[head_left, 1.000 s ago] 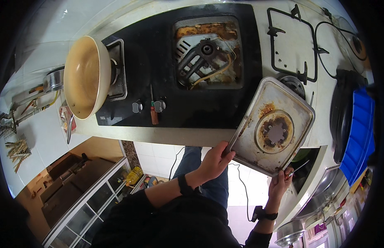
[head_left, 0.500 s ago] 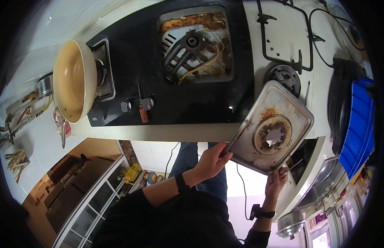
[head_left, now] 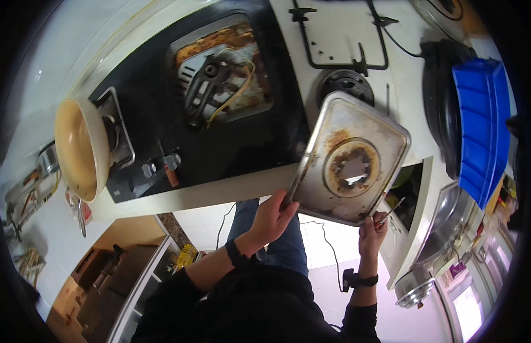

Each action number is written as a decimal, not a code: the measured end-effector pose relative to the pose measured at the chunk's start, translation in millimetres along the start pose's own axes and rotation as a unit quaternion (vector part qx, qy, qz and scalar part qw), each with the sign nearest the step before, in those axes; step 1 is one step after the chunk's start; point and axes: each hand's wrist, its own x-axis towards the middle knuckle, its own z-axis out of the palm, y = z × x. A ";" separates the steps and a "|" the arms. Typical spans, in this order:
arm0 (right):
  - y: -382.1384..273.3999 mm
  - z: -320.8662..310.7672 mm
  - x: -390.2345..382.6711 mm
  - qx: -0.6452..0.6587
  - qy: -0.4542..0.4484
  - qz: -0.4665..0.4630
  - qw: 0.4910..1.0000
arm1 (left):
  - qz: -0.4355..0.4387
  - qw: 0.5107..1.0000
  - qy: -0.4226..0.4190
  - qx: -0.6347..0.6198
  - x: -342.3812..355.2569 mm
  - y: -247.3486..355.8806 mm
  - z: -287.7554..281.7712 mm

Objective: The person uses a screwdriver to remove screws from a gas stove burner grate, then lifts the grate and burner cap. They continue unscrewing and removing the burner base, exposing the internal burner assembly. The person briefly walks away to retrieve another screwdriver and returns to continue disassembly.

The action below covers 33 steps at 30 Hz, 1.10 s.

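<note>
My left hand point(head_left: 272, 217) grips the left corner of a square metal drip tray point(head_left: 385, 140), thumb on its top face. The tray is tilted, rust-stained, with a round burner hole in the middle. Its near corner is pinched by my right hand point(head_left: 368, 239), which also holds a thin-shafted tool with a red handle point(head_left: 380, 222), seemingly a screwdriver. Both hands are in front of the counter edge. On the black glass gas hob point(head_left: 242, 148), a square opening bares a rusty burner body point(head_left: 209, 80) and a yellowish wire. Two knobs sit beside a red-handled screwdriver point(head_left: 171, 176).
A cream frying pan point(head_left: 71, 151) stands on the left burner. Behind the tray lie a round burner part point(head_left: 348, 84), a black pan support point(head_left: 385, 48) and small screws. A blue ribbed bin point(head_left: 483, 126) is at the right. Below the counter shows an open cabinet space.
The view has turned, so the hob and counter appear tilted and shifted left. Both hands keep hold of the tray, which now appears slightly higher and further left.
</note>
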 end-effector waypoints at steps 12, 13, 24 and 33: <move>-62.6 34.6 120.8 -0.048 -0.002 -0.125 0.991 | 0.168 0.982 0.092 -0.003 121.9 56.6 26.7; -64.6 37.0 127.8 -0.069 0.003 -0.131 0.989 | 0.167 0.981 0.096 0.002 127.0 58.8 27.0; -72.7 43.7 158.7 -0.178 0.035 -0.138 0.974 | 0.178 0.975 0.113 0.070 138.6 62.8 39.6; -68.2 45.6 165.1 -0.251 0.107 -0.169 0.947 | 0.137 0.986 0.097 0.019 145.4 69.3 50.6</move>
